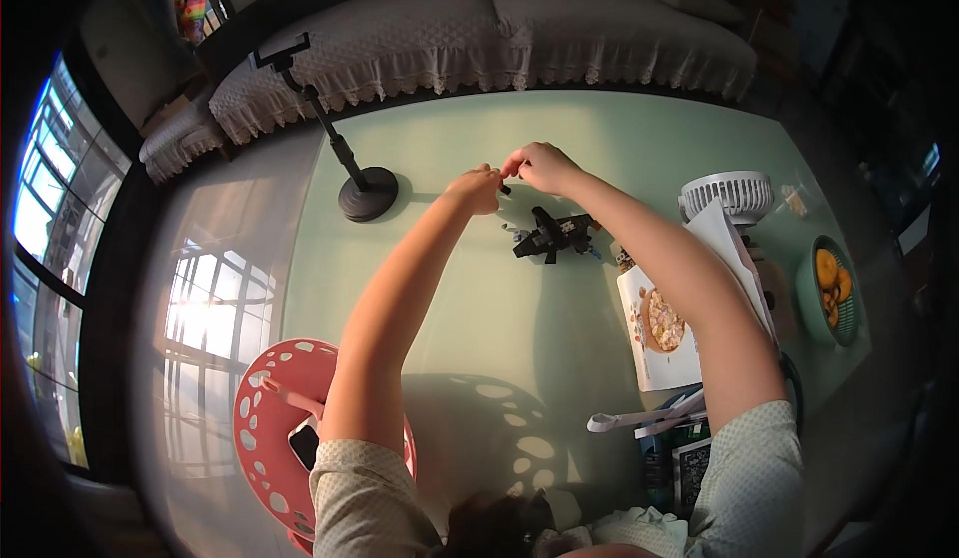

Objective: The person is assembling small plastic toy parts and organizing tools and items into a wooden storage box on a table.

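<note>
Both hands meet over the far middle of the table, their fingertips almost touching. My left hand (478, 188) is closed, fingers bent inward. Against its right side shows a small dark piece (504, 189), too small to name. My right hand (544, 169) is closed in a pinch just beside it, thumb and finger pointing at the left hand. What lies between the fingertips is hidden. Just nearer than the hands sits a black toy aircraft (549, 235), seemingly of building bricks, with small grey and blue parts at its ends.
A black phone stand (368, 193) rises at the left of the pale green table (450, 318). On the right are a white fan (734, 196), printed sheets (639, 308) and a green basket (811, 293) of orange-yellow items. A pink chair (262, 428) holding a phone is at lower left.
</note>
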Demonstrator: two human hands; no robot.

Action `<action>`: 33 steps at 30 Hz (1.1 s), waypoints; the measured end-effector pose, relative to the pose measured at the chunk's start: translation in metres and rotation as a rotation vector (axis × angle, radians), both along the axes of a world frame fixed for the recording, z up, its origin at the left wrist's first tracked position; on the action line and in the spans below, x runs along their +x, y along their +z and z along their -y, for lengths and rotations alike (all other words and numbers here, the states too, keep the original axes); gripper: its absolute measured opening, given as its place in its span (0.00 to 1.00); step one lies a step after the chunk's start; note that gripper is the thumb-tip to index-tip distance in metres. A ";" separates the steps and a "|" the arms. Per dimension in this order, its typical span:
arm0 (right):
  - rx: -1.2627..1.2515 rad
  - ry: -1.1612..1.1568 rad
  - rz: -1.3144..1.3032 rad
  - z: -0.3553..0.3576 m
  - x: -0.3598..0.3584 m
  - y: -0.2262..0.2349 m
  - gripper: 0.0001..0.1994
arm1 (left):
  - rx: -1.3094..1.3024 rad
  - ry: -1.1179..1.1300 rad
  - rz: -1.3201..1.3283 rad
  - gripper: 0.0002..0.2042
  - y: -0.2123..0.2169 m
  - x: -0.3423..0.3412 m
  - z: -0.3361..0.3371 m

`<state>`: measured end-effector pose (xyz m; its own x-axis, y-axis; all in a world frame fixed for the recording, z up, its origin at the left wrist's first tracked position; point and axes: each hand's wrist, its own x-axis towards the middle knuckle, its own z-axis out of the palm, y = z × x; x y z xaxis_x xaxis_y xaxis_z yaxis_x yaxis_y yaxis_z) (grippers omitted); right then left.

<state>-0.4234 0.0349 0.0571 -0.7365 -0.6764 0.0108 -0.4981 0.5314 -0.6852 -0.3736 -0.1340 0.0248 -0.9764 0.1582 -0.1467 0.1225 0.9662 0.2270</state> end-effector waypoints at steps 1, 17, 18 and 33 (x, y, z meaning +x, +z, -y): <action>0.047 -0.073 -0.020 -0.006 -0.005 0.006 0.15 | 0.020 -0.041 0.033 0.23 0.003 0.001 -0.006; 0.252 -0.023 0.121 -0.037 0.098 -0.038 0.13 | 0.043 -0.336 0.355 0.14 0.026 0.085 -0.033; 0.235 0.052 0.111 -0.040 0.108 -0.038 0.13 | 0.026 -0.375 0.407 0.11 0.032 0.095 -0.038; 0.931 -0.549 0.148 -0.092 0.013 -0.058 0.35 | 0.057 -0.109 0.141 0.24 0.011 0.079 -0.049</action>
